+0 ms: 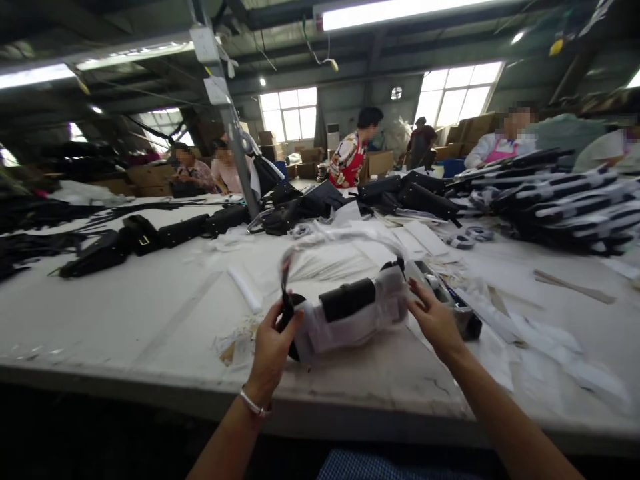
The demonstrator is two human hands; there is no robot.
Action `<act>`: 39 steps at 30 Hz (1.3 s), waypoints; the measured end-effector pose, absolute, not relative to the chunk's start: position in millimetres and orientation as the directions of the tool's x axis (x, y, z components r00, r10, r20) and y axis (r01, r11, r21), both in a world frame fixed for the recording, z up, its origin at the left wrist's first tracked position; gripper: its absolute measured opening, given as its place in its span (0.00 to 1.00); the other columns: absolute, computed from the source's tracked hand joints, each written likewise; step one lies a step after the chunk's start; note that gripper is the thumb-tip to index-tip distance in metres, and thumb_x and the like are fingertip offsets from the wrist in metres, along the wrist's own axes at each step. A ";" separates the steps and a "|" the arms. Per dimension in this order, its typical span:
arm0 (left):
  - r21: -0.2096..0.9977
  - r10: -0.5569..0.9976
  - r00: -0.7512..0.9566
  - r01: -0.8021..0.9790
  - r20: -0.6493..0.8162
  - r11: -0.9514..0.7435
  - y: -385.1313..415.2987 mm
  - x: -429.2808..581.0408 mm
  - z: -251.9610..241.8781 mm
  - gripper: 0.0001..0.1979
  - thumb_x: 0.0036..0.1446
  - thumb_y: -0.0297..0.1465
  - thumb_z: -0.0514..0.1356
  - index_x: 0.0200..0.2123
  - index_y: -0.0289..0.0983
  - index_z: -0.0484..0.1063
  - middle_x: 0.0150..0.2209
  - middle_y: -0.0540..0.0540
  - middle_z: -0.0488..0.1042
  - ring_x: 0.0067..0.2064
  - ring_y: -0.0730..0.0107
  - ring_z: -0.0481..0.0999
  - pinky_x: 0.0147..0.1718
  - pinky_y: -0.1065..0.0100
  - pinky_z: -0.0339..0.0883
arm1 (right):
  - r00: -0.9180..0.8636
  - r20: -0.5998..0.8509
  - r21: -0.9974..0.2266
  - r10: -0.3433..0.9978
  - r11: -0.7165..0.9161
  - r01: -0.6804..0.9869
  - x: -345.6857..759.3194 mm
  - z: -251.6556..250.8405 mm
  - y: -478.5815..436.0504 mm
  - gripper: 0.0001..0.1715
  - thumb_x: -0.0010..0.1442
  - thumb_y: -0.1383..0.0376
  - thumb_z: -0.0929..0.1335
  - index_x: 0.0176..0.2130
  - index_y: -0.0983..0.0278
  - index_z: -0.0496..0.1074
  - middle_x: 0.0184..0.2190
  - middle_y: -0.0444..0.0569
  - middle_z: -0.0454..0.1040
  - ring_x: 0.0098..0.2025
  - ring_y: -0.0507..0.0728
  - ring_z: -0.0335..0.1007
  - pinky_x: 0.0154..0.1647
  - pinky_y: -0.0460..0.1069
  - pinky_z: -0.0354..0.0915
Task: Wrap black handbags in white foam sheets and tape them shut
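Observation:
A black cylindrical bag (350, 310), partly wrapped in white paper, lies on the white worktable (125, 320) in front of me. My left hand (273, 343) is closed on the bag's left end, where a paper-wrapped strap (320, 243) loops upward. On the bag's right end rests my right hand (433, 317), its fingers spread against the wrapping. Just behind that hand lies a small dark object (450, 300) that I cannot make out.
Black bags (150, 237) lie in a row at the left, and more at the back (400, 193). White paper sheets (415, 240) and tape rolls (470, 235) sit mid-table. Striped stacked items (565, 200) fill the right. Several people stand beyond the table.

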State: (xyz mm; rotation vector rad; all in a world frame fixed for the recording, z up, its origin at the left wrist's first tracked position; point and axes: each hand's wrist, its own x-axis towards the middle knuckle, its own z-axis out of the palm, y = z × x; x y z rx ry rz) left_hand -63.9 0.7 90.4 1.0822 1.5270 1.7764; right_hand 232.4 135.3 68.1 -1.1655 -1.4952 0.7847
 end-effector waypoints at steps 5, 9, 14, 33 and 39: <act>0.931 0.869 -0.395 0.323 0.297 -0.171 -12.2 -65.1 70.3 0.30 0.53 0.47 0.66 0.56 0.40 0.70 0.56 0.41 0.73 0.58 0.52 0.71 0.59 0.55 0.62 | 0.167 0.464 -0.873 0.870 0.417 0.252 203.6 92.6 98.8 0.26 0.61 0.51 0.68 0.55 0.59 0.72 0.53 0.54 0.74 0.49 0.63 0.75 0.55 0.61 0.69; 0.936 0.891 -0.298 0.192 0.343 -0.296 -9.3 -69.3 96.6 0.36 0.62 0.56 0.48 0.66 0.42 0.57 0.65 0.39 0.62 0.64 0.53 0.64 0.61 0.54 0.59 | -0.248 0.336 -0.938 0.909 0.297 -0.181 170.9 131.4 78.3 0.29 0.64 0.48 0.67 0.58 0.59 0.69 0.53 0.54 0.74 0.52 0.62 0.73 0.53 0.59 0.71; 0.911 0.893 -0.190 0.151 0.408 -0.384 19.3 -65.2 174.4 0.34 0.65 0.54 0.42 0.66 0.41 0.57 0.60 0.40 0.69 0.58 0.57 0.70 0.56 0.58 0.63 | -0.390 0.235 -0.858 0.890 0.001 -0.514 135.2 183.7 85.4 0.29 0.65 0.44 0.64 0.56 0.59 0.68 0.55 0.52 0.73 0.58 0.60 0.70 0.60 0.56 0.66; 0.957 0.956 -0.063 0.051 0.287 -0.284 41.7 -93.6 134.5 0.30 0.64 0.52 0.48 0.47 0.34 0.76 0.42 0.39 0.78 0.42 0.61 0.77 0.43 0.63 0.69 | -0.316 0.132 -0.874 0.940 -0.039 -0.484 128.4 216.0 95.6 0.15 0.64 0.60 0.68 0.49 0.63 0.75 0.51 0.52 0.76 0.57 0.57 0.70 0.58 0.49 0.69; 0.984 0.938 -0.296 0.043 0.179 -0.174 50.2 -125.7 111.3 0.27 0.62 0.51 0.53 0.48 0.33 0.74 0.44 0.37 0.78 0.44 0.59 0.77 0.44 0.60 0.70 | -0.429 0.121 -0.897 0.895 -0.086 -0.433 144.5 210.4 93.3 0.17 0.63 0.53 0.70 0.45 0.62 0.76 0.48 0.51 0.77 0.55 0.60 0.72 0.57 0.56 0.69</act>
